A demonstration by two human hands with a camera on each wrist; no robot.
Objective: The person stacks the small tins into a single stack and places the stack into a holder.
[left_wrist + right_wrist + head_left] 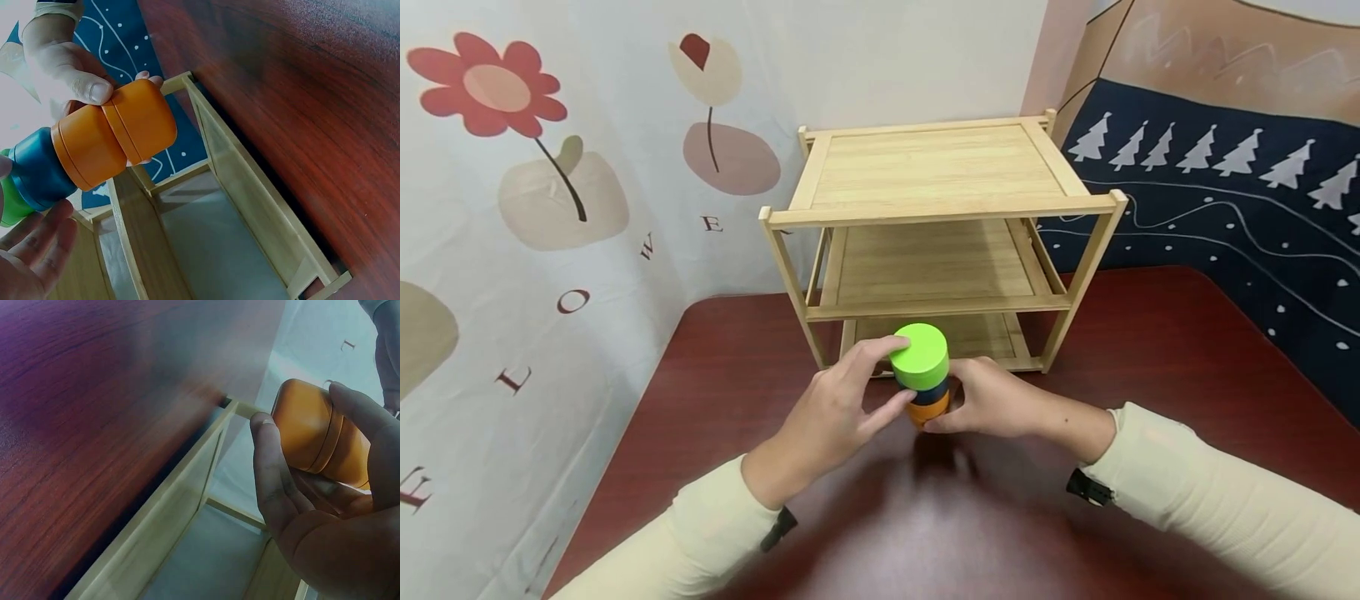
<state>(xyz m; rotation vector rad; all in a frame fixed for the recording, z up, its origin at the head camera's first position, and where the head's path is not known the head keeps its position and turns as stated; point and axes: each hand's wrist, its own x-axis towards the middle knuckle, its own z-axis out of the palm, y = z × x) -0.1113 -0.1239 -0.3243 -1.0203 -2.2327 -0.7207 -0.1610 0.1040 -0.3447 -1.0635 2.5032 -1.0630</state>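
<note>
A cylindrical container made of stacked sections [921, 358] is held upright in front of the shelf, above the table in the head view. Its top is lime green, the middle dark blue, and the lower sections [115, 131] orange with a seam. My left hand [831, 408] holds the upper part, its thumb and fingers at the green and blue sections. Around the orange part, my right hand [996, 398] curls its fingers and thumb. The right wrist view shows that grip on the orange section [312, 425]; the green and blue sections are hidden there.
Just behind the hands stands a three-tier wooden shelf [936, 167] on the dark red table [722, 350]. A pale printed cloth [632, 92] hangs at the left and back, with a navy tree-patterned cloth [1210, 200] on the right.
</note>
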